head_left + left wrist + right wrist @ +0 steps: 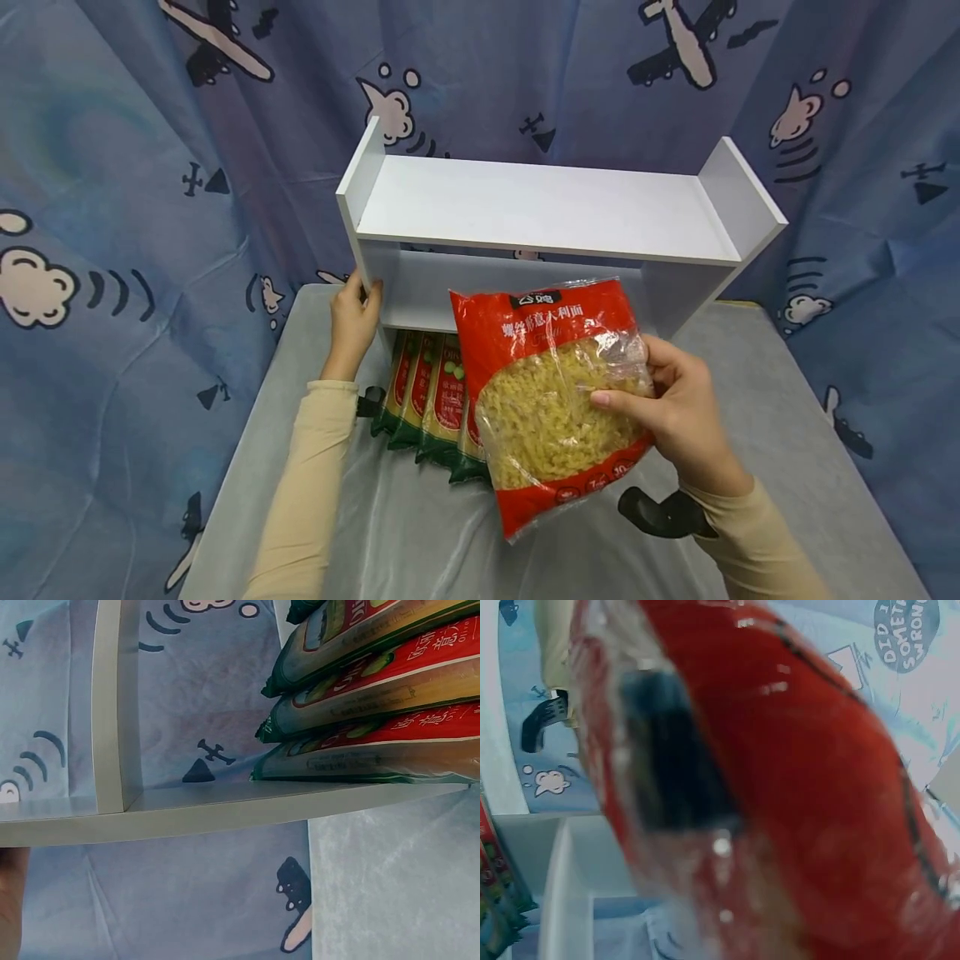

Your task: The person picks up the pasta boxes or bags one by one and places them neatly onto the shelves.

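Note:
My right hand pinches the right edge of a clear and red bag of spiral pasta, thumb on its front. The bag is tilted in front of a white two-tier shelf and hides part of its lower tier. In the right wrist view the bag's blurred red back fills most of the picture. At the shelf's left side panel my left hand grips the front edge, with only a bit of that hand showing in the left wrist view.
Several green-ended pasta packs lie side by side under the lower tier, partly covered by the bag. The shelf stands on a grey-covered table. Behind hangs a blue patterned curtain.

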`<state>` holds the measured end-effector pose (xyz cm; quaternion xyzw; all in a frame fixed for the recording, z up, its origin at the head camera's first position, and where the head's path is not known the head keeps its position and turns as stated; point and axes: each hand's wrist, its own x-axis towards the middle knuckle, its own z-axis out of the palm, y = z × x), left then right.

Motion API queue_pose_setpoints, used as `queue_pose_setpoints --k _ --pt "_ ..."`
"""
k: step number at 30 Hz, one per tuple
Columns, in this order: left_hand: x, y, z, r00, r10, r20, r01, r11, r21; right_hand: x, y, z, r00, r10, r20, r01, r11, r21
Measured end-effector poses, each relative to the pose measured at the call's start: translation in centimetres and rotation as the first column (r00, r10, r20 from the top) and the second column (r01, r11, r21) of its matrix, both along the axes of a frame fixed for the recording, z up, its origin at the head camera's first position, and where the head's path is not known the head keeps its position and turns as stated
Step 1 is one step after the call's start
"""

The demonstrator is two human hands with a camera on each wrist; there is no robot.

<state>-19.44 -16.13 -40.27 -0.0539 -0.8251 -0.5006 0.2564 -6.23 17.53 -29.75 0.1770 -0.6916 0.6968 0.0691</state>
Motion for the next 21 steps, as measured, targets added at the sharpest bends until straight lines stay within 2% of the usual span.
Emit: queue_pose_setpoints --k 5,13,21 --pt "0.0 0.0 0.0 1.0 0.001 0.014 -0.002 1.0 0.004 -0.8 -0.7 1.6 0.999 0.021 -0.031 -0.022 0.998 -0.052" --pt "0.2 0.1 0.0 1.0 0.01 0.015 -0.01 1.0 -0.005 -2.2 -1.9 3.7 0.999 -0.006 -0.052 0.0 0.995 -0.099" --pt "0.0 0.0 0.1 1.0 0.013 -0.003 -0.013 1.0 -0.009 -4.9 -3.6 5.3 0.999 0.02 -0.045 -0.028 0.984 -0.179"
